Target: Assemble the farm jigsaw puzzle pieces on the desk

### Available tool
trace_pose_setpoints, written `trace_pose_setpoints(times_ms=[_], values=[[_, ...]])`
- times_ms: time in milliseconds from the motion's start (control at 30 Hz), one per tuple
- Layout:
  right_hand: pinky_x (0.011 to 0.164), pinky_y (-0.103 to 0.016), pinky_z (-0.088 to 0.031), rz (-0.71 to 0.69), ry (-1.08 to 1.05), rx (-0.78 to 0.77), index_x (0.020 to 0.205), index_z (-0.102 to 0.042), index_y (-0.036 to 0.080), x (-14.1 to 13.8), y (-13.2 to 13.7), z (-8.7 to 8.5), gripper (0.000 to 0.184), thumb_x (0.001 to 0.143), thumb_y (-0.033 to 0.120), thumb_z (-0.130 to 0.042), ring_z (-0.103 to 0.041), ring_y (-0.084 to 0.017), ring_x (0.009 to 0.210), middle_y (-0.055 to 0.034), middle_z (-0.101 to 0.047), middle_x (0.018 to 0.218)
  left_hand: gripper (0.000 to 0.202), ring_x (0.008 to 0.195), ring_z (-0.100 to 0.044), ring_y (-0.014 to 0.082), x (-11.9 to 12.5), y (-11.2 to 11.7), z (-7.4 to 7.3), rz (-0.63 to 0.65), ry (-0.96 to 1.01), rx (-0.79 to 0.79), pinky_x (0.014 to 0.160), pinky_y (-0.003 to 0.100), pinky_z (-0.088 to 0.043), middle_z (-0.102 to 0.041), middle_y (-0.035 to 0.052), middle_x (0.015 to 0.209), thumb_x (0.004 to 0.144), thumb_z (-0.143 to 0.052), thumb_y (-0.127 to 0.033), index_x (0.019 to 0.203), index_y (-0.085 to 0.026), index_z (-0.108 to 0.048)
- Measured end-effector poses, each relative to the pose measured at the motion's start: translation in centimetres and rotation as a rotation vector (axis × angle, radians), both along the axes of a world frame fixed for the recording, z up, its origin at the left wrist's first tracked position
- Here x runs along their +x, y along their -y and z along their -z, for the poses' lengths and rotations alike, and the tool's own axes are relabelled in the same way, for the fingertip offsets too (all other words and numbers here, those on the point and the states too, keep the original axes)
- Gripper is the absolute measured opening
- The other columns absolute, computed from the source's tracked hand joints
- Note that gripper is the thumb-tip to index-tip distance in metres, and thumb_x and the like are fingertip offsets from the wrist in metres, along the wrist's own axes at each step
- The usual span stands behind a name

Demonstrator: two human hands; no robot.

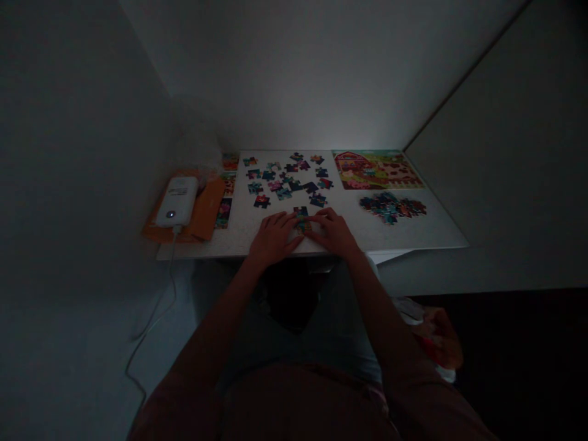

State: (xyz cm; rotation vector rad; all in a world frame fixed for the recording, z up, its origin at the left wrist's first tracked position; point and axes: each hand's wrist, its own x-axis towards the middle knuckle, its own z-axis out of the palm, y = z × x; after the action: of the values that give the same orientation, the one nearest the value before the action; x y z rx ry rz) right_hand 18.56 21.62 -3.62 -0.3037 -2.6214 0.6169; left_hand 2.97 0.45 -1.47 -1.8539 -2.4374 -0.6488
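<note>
The scene is dim. My left hand [273, 236] and my right hand [334, 231] rest near the front edge of a white table [413, 236], fingers pointing inward and pressing on a small cluster of joined puzzle pieces [302, 222] between them. Beyond my hands, several loose puzzle pieces [289, 179] lie scattered face up. Both hands' fingers look laid flat on the pieces rather than wrapped around them.
A finished farm picture puzzle [376, 169] lies at the back right, with a heap of pieces [392, 207] in front of it. At the left edge a white device [177, 201] with a cable sits on orange envelopes [206, 214]. Walls enclose the table.
</note>
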Motion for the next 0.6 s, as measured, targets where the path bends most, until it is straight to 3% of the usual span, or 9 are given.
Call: trace_pose_setpoints(times_ms=[367,500,600], values=[[0.108,-0.058,-0.062,0.015,-0.027,0.031,0.134,-0.086,0.033,0.07,0.25,0.23,0.036,0.109,0.057,-0.079,-0.076,-0.032,0.114,-0.0126,-0.073,0.137,0.054,0.166,-0.052,0.0392,0.22,0.08,-0.11,0.012,-0.022,-0.006,0.137,0.061,-0.040,-0.057,0.0078,0.180,0.117,-0.060,-0.050,0.165,-0.026,-0.065],[0.113,-0.063,-0.057,0.015,0.010,0.108,0.157,-0.075,0.037,0.17,0.73,-0.27,0.051,0.110,0.056,-0.077,-0.069,-0.039,0.133,-0.0128,-0.071,0.156,0.057,0.166,-0.051,0.0389,-0.09,0.16,0.30,0.053,-0.048,-0.011,0.138,0.064,-0.039,-0.059,0.0088,0.179,0.119,-0.056,-0.053,0.168,-0.026,-0.063],[0.115,-0.066,-0.053,0.005,0.043,0.136,0.157,-0.074,0.040,0.06,0.96,-0.29,0.045,0.115,0.054,-0.071,-0.063,-0.041,0.143,-0.0077,-0.070,0.165,0.059,0.167,-0.050,0.0380,-0.26,0.14,0.54,0.074,-0.073,-0.017,0.139,0.065,-0.038,-0.058,0.0103,0.180,0.119,-0.055,-0.055,0.170,-0.027,-0.060]])
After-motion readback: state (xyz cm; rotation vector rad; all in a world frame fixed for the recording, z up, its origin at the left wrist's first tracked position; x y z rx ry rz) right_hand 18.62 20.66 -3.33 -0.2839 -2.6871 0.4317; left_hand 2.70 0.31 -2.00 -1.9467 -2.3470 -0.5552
